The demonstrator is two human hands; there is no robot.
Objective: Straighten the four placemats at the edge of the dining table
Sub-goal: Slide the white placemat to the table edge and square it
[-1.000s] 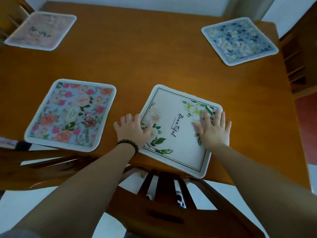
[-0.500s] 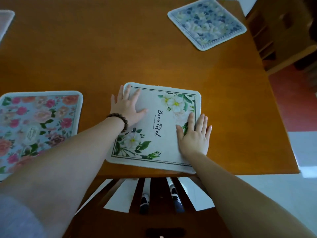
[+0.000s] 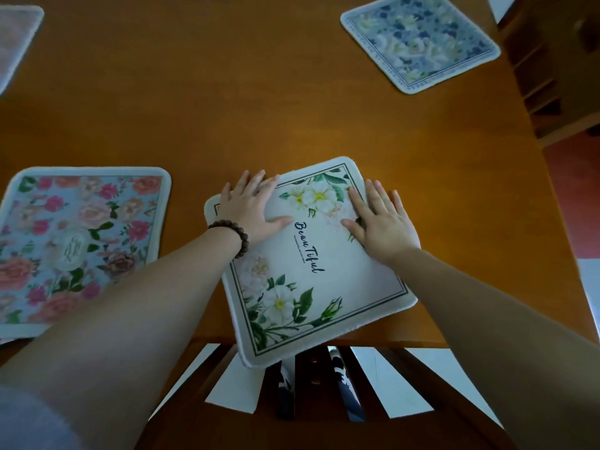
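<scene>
A square white fabric placemat (image 3: 321,271) with green leaves, white flowers, a thin dark frame line and the script "Beau Tiful" is seen at the near edge of the brown wooden table (image 3: 292,108). It lies crooked, and its near corner hangs over the table edge above a dark wooden chair (image 3: 311,401). The left hand (image 3: 251,209), with a dark bead bracelet (image 3: 233,237) at the wrist, and the right hand (image 3: 381,222) are laid flat on it with fingers spread, gripping nothing. A pink rose-patterned placemat (image 3: 78,241) is placed to the left, a blue floral placemat (image 3: 420,40) at the far right, and a pale placemat (image 3: 16,40) is cut by the far left border.
</scene>
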